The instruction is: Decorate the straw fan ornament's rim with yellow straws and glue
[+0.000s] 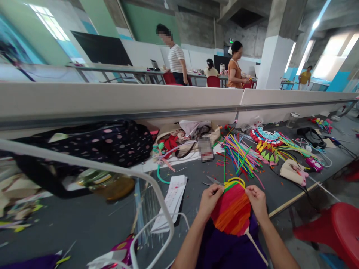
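Low in the frame's center, both hands hold a woven fan (pixel 231 211) over the table (pixel 84 220) edge. Left hand (pixel 209 200) and right hand (pixel 256 201) fingers pinch its upper rim. It looks light, stiff-ribbed and crushable; best held by rim or stick.

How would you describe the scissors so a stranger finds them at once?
Start from the long grey table. Just beyond the left hand holding the striped fan, the scissors lie flat. Unlike the colourful straws nearby, they are plain metal.
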Tool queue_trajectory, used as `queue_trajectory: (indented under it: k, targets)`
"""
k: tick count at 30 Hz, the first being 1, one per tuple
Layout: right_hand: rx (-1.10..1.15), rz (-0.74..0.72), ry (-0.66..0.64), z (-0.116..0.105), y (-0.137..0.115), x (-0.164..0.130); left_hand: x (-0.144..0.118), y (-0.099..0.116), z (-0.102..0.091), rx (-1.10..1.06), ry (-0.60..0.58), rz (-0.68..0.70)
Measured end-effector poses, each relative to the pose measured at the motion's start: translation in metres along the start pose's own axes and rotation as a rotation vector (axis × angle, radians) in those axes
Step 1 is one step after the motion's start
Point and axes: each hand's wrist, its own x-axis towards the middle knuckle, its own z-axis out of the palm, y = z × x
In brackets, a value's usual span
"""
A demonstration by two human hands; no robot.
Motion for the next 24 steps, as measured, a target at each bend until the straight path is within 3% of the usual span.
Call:
queue_trajectory:
  k: [14, 24]
  targets:
    - [0.163, -0.031, 0.025, 0.006, -0.041, -0.019, -0.004, 0.023, -0.012, -0.175, -0.079, 0.033]
    - [0.300, 0.058, 0.045, 0.011, -0.034, -0.024, -0.003, 0.027, -0.013, -0.172, -0.089, -0.012]
